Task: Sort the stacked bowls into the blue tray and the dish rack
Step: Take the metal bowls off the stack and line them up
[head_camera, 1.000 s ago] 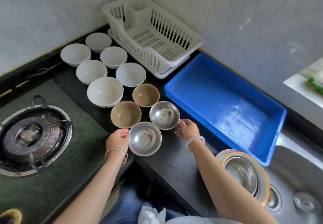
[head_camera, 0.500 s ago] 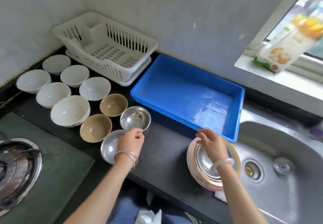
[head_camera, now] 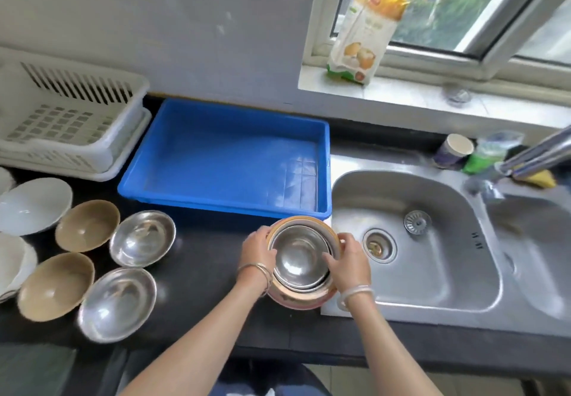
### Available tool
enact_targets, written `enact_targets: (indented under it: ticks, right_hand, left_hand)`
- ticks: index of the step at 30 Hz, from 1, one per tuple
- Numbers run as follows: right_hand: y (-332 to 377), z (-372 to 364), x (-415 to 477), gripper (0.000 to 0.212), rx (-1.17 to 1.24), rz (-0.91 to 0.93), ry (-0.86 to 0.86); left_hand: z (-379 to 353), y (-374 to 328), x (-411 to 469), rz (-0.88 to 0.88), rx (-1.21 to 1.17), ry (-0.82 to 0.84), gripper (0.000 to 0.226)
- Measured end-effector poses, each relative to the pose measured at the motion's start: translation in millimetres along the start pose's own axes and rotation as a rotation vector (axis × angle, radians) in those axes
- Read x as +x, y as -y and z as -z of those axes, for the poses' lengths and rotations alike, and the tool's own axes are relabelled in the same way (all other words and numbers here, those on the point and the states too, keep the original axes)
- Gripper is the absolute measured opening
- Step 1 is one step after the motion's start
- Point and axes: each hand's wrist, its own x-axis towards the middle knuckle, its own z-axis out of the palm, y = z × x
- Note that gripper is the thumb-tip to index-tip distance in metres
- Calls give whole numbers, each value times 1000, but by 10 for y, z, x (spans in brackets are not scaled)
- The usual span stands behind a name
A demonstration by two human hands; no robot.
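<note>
A stack of nested bowls [head_camera: 301, 259], steel ones inside an orange-rimmed one, sits on the counter just in front of the blue tray [head_camera: 234, 210]. My left hand [head_camera: 258, 252] grips the stack's left rim. On the opposite rim my right hand [head_camera: 349, 261] curls its fingers over the edge. The blue tray holds nothing. The white dish rack [head_camera: 61, 123] at the far left also holds nothing. Two steel bowls [head_camera: 142, 238] [head_camera: 117, 303], two tan bowls [head_camera: 88, 224] [head_camera: 55, 286] and white bowls [head_camera: 32, 204] lie spread on the counter at the left.
A steel sink [head_camera: 414, 241] with drain and strainer lies right of the stack, its tap [head_camera: 534, 154] at the far right. A paper cup [head_camera: 454, 150] and a green bottle stand behind it. A food packet [head_camera: 367, 25] leans on the window sill.
The view swung right, away from the stove. My left hand left the spread steel bowls and crossed to the stack; both hands now hold its rim.
</note>
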Motion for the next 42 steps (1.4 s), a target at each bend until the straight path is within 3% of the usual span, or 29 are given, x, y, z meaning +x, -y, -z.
enact_targets:
  ticks: [5, 9, 14, 18, 24, 30, 35, 42]
  right_hand:
    - [35, 27, -33, 51, -59, 35, -71]
    - [65, 40, -78, 30, -232, 120, -111]
    - [107, -13, -65, 20, -332, 96, -91]
    - [144, 30, -4, 11, -147, 3, -56]
    - [91, 234, 43, 19, 73, -70, 15]
    - [74, 396, 16, 21, 250, -118, -35]
    - [28, 450, -11, 19, 314, -111, -69]
    - [-41, 511, -39, 18, 372, -100, -92]
  left_hand:
    - [-78, -17, 78, 27, 84, -56, 21]
    - [-107, -41, 113, 37, 118, -80, 21]
    - [-115, -38, 117, 35, 113, -82, 20]
    - [-70, 4, 121, 23, 85, -52, 17]
    - [-18, 62, 100, 1, 18, -31, 15]
    - [-65, 10, 36, 4, 141, -9, 25]
    - [-95, -45, 24, -9, 248, -30, 27]
    - [-36, -59, -5, -36, 205, -14, 30]
